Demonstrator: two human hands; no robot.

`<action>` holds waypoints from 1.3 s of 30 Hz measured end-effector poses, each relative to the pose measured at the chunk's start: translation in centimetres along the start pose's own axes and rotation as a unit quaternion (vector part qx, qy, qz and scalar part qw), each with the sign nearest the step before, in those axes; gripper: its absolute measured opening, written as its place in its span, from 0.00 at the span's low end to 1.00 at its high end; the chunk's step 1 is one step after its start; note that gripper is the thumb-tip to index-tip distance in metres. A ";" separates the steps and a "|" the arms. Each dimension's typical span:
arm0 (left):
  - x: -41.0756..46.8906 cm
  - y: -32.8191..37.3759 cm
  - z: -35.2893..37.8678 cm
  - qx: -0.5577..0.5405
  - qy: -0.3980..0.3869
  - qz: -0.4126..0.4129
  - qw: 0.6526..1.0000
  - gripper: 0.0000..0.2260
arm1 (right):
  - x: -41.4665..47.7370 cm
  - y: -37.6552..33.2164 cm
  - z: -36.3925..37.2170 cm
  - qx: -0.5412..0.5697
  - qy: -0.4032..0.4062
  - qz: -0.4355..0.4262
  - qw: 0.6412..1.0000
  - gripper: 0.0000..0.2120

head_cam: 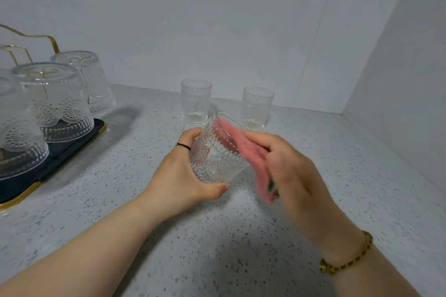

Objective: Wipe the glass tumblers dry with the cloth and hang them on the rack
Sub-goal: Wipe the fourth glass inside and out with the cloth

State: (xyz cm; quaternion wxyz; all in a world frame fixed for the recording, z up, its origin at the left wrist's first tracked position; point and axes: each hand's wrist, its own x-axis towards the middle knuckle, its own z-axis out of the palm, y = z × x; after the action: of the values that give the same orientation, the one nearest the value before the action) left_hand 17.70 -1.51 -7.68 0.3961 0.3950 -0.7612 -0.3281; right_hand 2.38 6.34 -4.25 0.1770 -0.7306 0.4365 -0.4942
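Near the middle of the frame the left hand (183, 176) grips a patterned glass (217, 154), tilted above the counter (241, 260); the right hand (289, 166) holds a pink cloth (243, 149) against its rim. Rigid, breakable, likely slippery when wet: best held round its ribbed wall.

On the counter (337, 176), rack (72, 147) bearing inverted tumblers (54, 99) at nine o'clock, upright tumbler (196, 103) at twelve, second tumbler (257, 108) at one.

text: none legible | labels: none | numbers: none
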 end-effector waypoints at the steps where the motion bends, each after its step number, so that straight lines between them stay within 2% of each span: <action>1: 0.0 0.0 -0.1 0.002 -0.003 -0.001 1.000 0.33 | 0.0 -0.2 -0.4 0.033 -0.016 0.008 0.999 0.15; 4: 0.1 -0.1 -0.1 0.009 -0.017 0.002 1.000 0.37 | 0.5 -0.1 -1.6 0.062 -0.022 0.033 0.997 0.08; 7: -0.1 0.1 0.0 0.006 -0.027 0.017 0.999 0.35 | 0.8 0.4 -1.6 0.057 -0.017 0.046 0.997 0.14; 9: -0.2 0.3 0.1 0.006 -0.029 0.019 0.999 0.34 | 0.8 0.7 -1.0 0.009 -0.020 0.050 0.998 0.14; 11: -0.3 0.3 0.1 0.007 -0.023 0.017 1.000 0.34 | 0.7 1.1 -0.6 -0.079 -0.030 0.031 0.996 0.10; 15: -0.3 0.3 0.3 0.051 -0.002 0.019 0.998 0.38 | 0.5 1.7 -0.5 -0.172 -0.043 0.021 0.984 0.16; 20: -0.8 0.5 0.6 0.048 -0.018 0.021 0.998 0.40 | 0.4 1.5 -0.7 -0.153 -0.039 0.051 0.986 0.11; 25: -0.9 0.7 0.9 0.053 -0.025 0.031 0.998 0.34 | 0.4 1.3 -0.2 -0.173 -0.040 -0.011 0.984 0.16; 29: -0.9 1.1 1.2 -0.067 -0.067 -0.001 0.996 0.34 | 0.2 1.3 0.0 -0.144 0.010 0.000 0.990 0.19; 31: -0.5 0.6 1.0 -0.162 -0.091 -0.046 0.981 0.36 | 0.2 1.2 0.0 -0.120 0.038 0.011 0.992 0.15; 32: -0.2 0.3 0.8 -0.230 -0.124 -0.077 0.962 0.38 | 0.2 1.2 0.0 -0.103 0.050 0.016 0.993 0.13; 34: 0.1 -0.2 0.3 -0.387 -0.229 -0.136 0.883 0.40 | 0.1 1.1 0.2 -0.070 0.069 0.024 0.995 0.12; 35: 0.1 -0.1 0.0 -0.428 -0.267 -0.168 0.847 0.37 | 0.1 1.0 0.2 -0.071 0.077 0.019 0.994 0.12; 36: 0.0 -0.1 -0.1 -0.439 -0.286 -0.193 0.829 0.34 | 0.1 0.9 0.3 -0.080 0.079 0.014 0.994 0.12; 38: -0.1 0.1 0.0 -0.438 -0.280 -0.216 0.827 0.30 | 0.2 0.8 0.2 -0.076 0.071 0.019 0.994 0.10; 39: 0.0 0.2 0.2 -0.441 -0.250 -0.209 0.836 0.29 | 0.2 0.8 0.2 -0.064 0.065 0.030 0.995 0.09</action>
State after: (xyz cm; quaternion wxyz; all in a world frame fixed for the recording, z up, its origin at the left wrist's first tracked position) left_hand 17.49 -1.33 -7.58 0.2468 0.2330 -0.5077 -0.7919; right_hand 2.19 5.72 -4.77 0.1160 -0.6935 0.4995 -0.5061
